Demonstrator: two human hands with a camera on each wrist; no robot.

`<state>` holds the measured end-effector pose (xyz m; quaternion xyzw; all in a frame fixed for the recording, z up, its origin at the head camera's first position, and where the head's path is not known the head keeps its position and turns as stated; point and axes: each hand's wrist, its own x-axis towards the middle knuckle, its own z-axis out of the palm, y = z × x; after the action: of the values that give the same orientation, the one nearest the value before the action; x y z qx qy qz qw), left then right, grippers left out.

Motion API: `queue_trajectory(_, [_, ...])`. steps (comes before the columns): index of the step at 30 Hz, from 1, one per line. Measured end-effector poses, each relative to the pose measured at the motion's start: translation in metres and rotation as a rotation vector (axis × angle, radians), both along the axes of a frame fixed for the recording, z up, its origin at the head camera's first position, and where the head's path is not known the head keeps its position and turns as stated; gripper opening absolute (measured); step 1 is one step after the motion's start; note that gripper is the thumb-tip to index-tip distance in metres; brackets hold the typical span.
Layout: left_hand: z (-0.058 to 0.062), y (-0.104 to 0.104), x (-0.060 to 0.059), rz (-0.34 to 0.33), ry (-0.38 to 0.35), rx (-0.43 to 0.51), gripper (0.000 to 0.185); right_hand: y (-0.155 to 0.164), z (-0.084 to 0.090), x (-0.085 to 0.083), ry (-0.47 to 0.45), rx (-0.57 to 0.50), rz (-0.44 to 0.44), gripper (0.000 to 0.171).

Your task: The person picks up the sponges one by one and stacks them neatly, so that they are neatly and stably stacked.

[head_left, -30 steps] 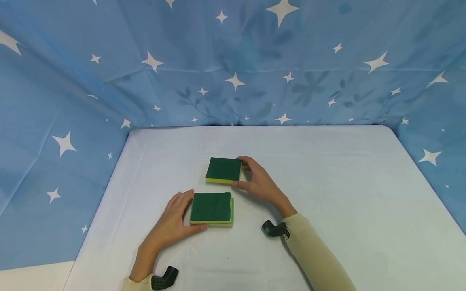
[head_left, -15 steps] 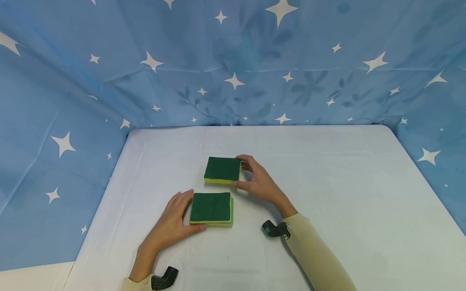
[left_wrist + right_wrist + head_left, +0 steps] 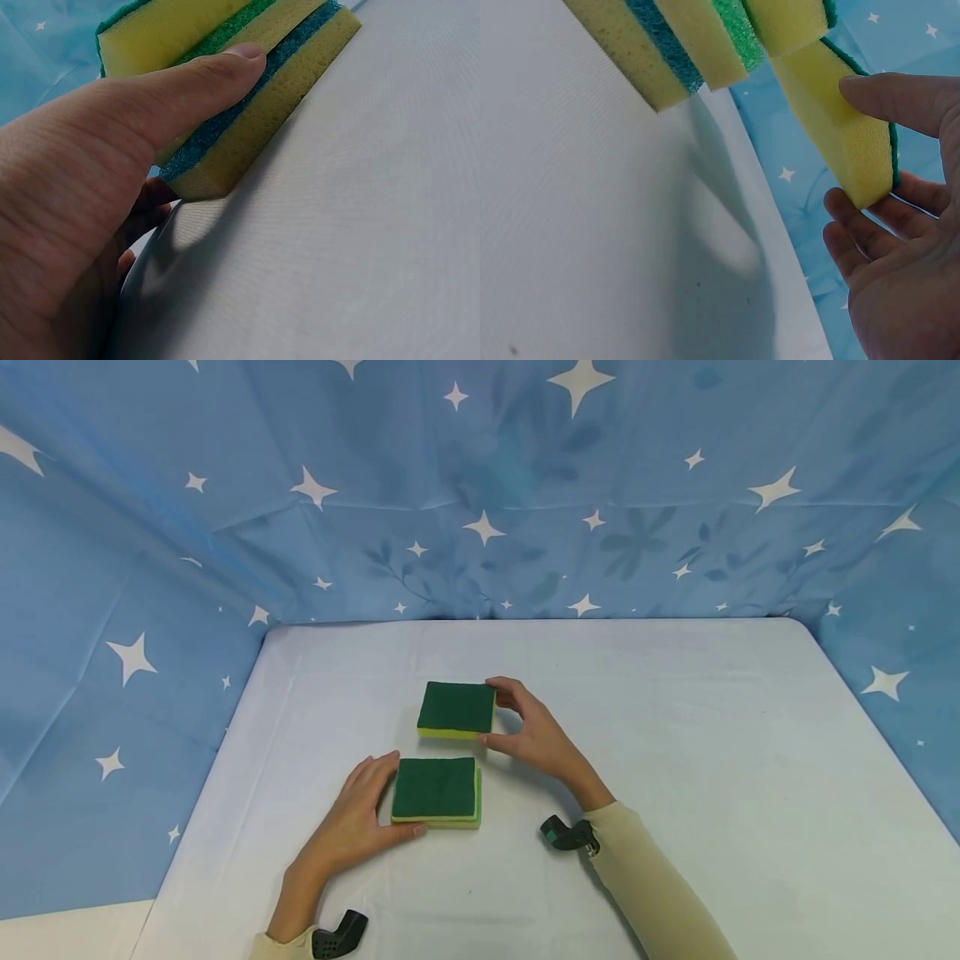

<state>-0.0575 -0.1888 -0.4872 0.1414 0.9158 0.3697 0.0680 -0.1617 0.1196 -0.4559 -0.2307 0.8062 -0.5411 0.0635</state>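
Observation:
A stack of three sponges (image 3: 435, 789), green scouring side up, lies on the white table (image 3: 675, 735). My left hand (image 3: 395, 797) grips its left side, the thumb (image 3: 187, 82) pressing on the near edge of the sponge stack (image 3: 255, 97). Just beyond it, my right hand (image 3: 491, 713) pinches a single green-and-yellow sponge (image 3: 456, 708) by its right edge and holds it slightly off the table. In the right wrist view the single sponge (image 3: 832, 120) sits between thumb and fingers (image 3: 862, 232), beside the sponge stack (image 3: 682, 45).
Blue cloth with white stars (image 3: 480, 485) walls in the table at the back and both sides. Black wrist cameras (image 3: 567, 835) (image 3: 339, 933) sit on both cream sleeves. White tabletop stretches to the right and at the back.
My right hand has raised the single sponge a little and shifted it slightly left. The left hand and the stack have stayed put.

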Motion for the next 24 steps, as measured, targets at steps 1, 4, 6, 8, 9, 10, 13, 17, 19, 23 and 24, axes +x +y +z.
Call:
queue_trajectory(1, [0.000, 0.000, 0.000, -0.001, 0.002, 0.000, 0.100, 0.000, 0.001, 0.000, 0.004, -0.005, 0.001, 0.083])
queue_trajectory(4, [0.001, 0.000, 0.000, -0.006, 0.021, -0.004, 0.101, 0.001, 0.003, 0.001, 0.012, -0.013, 0.007, 0.083])
queue_trajectory(6, [0.001, 0.000, 0.000, -0.009, 0.026, -0.005, 0.103, 0.001, 0.005, 0.002, 0.012, -0.019, 0.011, 0.083])
queue_trajectory(8, [0.001, 0.001, 0.001, -0.012, 0.027, -0.006, 0.103, 0.001, 0.007, 0.003, 0.010, -0.023, 0.014, 0.083])
queue_trajectory(9, [0.001, 0.001, 0.001, -0.010, 0.022, -0.001, 0.104, 0.001, 0.007, 0.003, 0.009, -0.023, 0.013, 0.083])
queue_trajectory(10, [0.001, 0.001, 0.001, -0.010, 0.020, 0.000, 0.104, 0.000, 0.008, 0.003, 0.009, -0.024, 0.014, 0.082])
queue_trajectory(13, [0.000, 0.001, 0.001, -0.010, 0.018, 0.006, 0.104, -0.001, 0.009, 0.004, 0.012, -0.026, 0.017, 0.081])
queue_trajectory(17, [0.000, 0.001, 0.002, -0.008, 0.016, 0.008, 0.104, -0.001, 0.011, 0.006, 0.019, -0.031, 0.024, 0.081])
queue_trajectory(19, [0.000, 0.000, 0.002, -0.009, 0.020, 0.008, 0.104, -0.001, 0.012, 0.006, 0.021, -0.033, 0.025, 0.081])
queue_trajectory(23, [0.000, 0.000, 0.001, -0.012, 0.030, 0.007, 0.103, -0.002, 0.012, 0.006, 0.032, -0.033, 0.027, 0.081])
queue_trajectory(24, [0.000, 0.000, 0.000, -0.013, 0.033, 0.008, 0.103, -0.002, 0.013, 0.006, 0.035, -0.032, 0.027, 0.081])
